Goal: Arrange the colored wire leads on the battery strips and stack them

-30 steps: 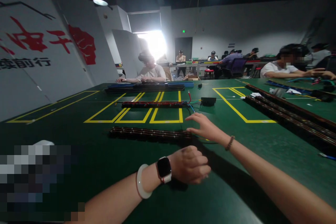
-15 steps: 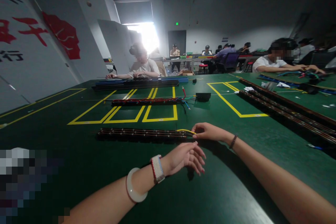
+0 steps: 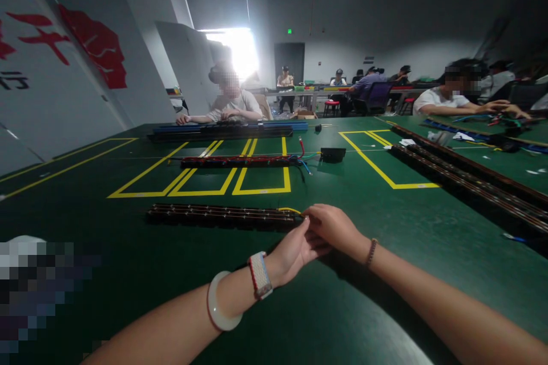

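A long dark rail (image 3: 222,214) with copper-coloured strips and small pale clips lies crosswise on the green table. From its right end comes a yellow wire (image 3: 290,210). My right hand (image 3: 336,226) is closed at that end, pinching the wire, whose tip the fingers hide. Just below and against it is my left hand (image 3: 295,252), palm turned toward the right hand, its thumb raised to the right fingertips. Its visible fingers are stretched out; some are covered by the right hand. I see nothing held in it.
Beyond the rail lies another rail (image 3: 235,162) with red and blue wires, beside a black connector box (image 3: 333,154). Longer rails (image 3: 462,182) stretch along the right. Dark and blue channels (image 3: 222,132) lie at the far side, where a person (image 3: 240,102) sits. Yellow tape marks the table.
My left hand has moved up against my right hand, its thumb now at the right fingertips. The right hand sits slightly further left in view, still at the rail's end.
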A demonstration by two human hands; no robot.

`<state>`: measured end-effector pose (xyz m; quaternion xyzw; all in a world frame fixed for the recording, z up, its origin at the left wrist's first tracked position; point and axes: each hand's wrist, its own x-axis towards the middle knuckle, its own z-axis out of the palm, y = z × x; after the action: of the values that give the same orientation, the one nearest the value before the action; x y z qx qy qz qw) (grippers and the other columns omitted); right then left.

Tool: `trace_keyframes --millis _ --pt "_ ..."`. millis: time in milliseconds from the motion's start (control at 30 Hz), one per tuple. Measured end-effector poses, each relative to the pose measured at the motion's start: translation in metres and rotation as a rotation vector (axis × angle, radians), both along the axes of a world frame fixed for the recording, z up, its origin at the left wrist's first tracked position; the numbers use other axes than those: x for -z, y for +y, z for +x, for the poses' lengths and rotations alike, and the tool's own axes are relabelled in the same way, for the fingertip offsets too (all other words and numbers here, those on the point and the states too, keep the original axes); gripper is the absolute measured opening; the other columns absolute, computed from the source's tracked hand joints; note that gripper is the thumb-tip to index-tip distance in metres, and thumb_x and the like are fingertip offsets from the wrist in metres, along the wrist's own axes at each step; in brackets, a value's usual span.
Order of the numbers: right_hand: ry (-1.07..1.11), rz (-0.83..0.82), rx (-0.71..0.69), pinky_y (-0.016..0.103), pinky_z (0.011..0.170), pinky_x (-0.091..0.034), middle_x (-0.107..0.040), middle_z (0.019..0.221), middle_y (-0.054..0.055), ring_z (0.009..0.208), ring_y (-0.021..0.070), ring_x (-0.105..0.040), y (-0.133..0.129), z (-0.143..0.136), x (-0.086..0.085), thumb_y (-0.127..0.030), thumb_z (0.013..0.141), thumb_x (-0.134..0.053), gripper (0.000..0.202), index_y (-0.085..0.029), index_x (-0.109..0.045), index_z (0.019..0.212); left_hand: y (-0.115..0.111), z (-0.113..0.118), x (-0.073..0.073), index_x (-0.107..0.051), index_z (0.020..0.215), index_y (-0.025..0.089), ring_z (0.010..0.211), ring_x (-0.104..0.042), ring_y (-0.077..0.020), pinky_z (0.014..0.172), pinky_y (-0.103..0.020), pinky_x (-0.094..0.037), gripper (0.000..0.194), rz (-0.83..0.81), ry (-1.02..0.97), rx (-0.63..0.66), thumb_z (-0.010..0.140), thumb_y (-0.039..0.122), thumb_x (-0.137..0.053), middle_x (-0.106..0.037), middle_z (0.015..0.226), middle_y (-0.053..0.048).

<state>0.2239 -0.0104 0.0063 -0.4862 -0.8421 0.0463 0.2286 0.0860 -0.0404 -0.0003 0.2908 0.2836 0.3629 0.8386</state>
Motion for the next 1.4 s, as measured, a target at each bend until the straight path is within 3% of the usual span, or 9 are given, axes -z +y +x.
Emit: trace_keyframes --millis 200,333,433,567,667,767,933,1167,1400 --pt "-0.232 0.139 -0.046 0.024 0.062 -0.039 -0.060 0.080 0.005 0.070 0.0141 -0.054 -0.008 -0.006 -0.002 -0.013 0.085 -0.052 0.012 -0.016 -0.062 0.090 -0.005 0.002 0.000 -0.057 0.096 0.014 0.099 -0.058 -0.0181 0.096 -0.039 -0.041 0.021 0.007 -0.059 -0.128 0.092 0.027 -0.041 -0.061 0.107 -0.011" --pt "-0.218 0.141 -0.127 0.026 0.063 -0.039 -0.060 0.077 0.004 0.069 0.0141 -0.053 -0.004 -0.002 -0.004 -0.017 0.088 -0.051 0.012 -0.017 -0.063 0.085 -0.001 0.001 0.002 -0.058 0.088 0.014 0.090 -0.059 -0.0171 0.093 -0.038 -0.043 0.024 -0.033 -0.105 -0.191 0.092 0.024 -0.037 -0.063 0.090 -0.009" --pt "-0.149 0.142 -0.214 0.027 0.067 -0.041 -0.061 0.080 0.006 0.072 0.0146 -0.054 0.002 0.003 -0.005 -0.018 0.089 -0.049 0.017 -0.016 -0.065 0.088 0.002 0.000 0.003 -0.057 0.090 0.015 0.091 -0.058 -0.0173 0.094 -0.038 -0.042 0.023 -0.021 -0.108 -0.196 0.092 0.027 -0.038 -0.063 0.092 -0.008" --pt "-0.076 0.079 -0.298 0.028 0.072 -0.042 -0.062 0.088 0.008 0.078 0.0152 -0.055 0.004 0.010 -0.011 -0.019 0.088 -0.049 0.019 -0.017 -0.068 0.091 0.003 0.000 0.003 -0.056 0.097 0.016 0.101 -0.057 -0.0185 0.096 -0.038 -0.040 0.021 -0.001 -0.089 -0.182 0.092 0.031 -0.043 -0.062 0.102 -0.010" --pt "-0.016 -0.084 -0.337 0.026 0.070 -0.044 -0.061 0.093 0.008 0.080 0.0145 -0.056 0.001 0.014 -0.019 -0.024 0.086 -0.054 0.019 -0.017 -0.066 0.099 0.003 0.001 0.002 -0.054 0.099 0.015 0.100 -0.058 -0.0188 0.096 -0.038 -0.041 0.023 -0.009 -0.074 -0.191 0.094 0.032 -0.040 -0.062 0.105 -0.012" --pt "0.035 -0.235 -0.267 0.023 0.067 -0.045 -0.061 0.094 0.007 0.079 0.0137 -0.056 -0.001 0.018 -0.025 -0.029 0.080 -0.061 0.025 -0.018 -0.064 0.103 0.004 0.001 0.001 -0.053 0.100 0.014 0.097 -0.061 -0.0190 0.094 -0.039 -0.042 0.026 -0.028 -0.029 -0.193 0.095 0.033 -0.036 -0.063 0.105 -0.014" --pt "0.007 -0.370 -0.074 0.022 0.053 -0.039 -0.065 0.073 0.003 0.061 0.0122 -0.056 0.001 0.023 -0.032 -0.033 0.078 -0.061 0.020 -0.019 -0.067 0.090 0.004 0.001 0.001 -0.054 0.094 0.011 0.090 -0.063 -0.0191 0.094 -0.040 -0.043 0.032 0.000 0.001 -0.156 0.095 0.036 -0.033 -0.065 0.095 -0.015" --pt "-0.119 -0.237 -0.089 0.023 0.057 -0.039 -0.067 0.075 0.005 0.066 0.0142 -0.060 -0.001 0.024 -0.040 -0.021 0.082 -0.054 0.015 -0.019 -0.068 0.084 0.004 0.001 0.005 -0.054 0.091 0.013 0.087 -0.065 -0.0187 0.095 -0.040 -0.042 0.023 0.040 -0.036 -0.145 0.093 0.031 -0.041 -0.066 0.089 -0.012" --pt "-0.447 -0.007 -0.180 0.024 0.053 -0.034 -0.065 0.076 0.008 0.060 0.0129 -0.057 -0.005 0.015 -0.029 -0.014 0.085 -0.050 0.013 -0.015 -0.063 0.081 0.005 0.001 0.009 -0.056 0.089 0.014 0.088 -0.063 -0.0173 0.095 -0.040 -0.042 0.016 0.028 -0.084 -0.149 0.092 0.026 -0.045 -0.066 0.090 -0.010"
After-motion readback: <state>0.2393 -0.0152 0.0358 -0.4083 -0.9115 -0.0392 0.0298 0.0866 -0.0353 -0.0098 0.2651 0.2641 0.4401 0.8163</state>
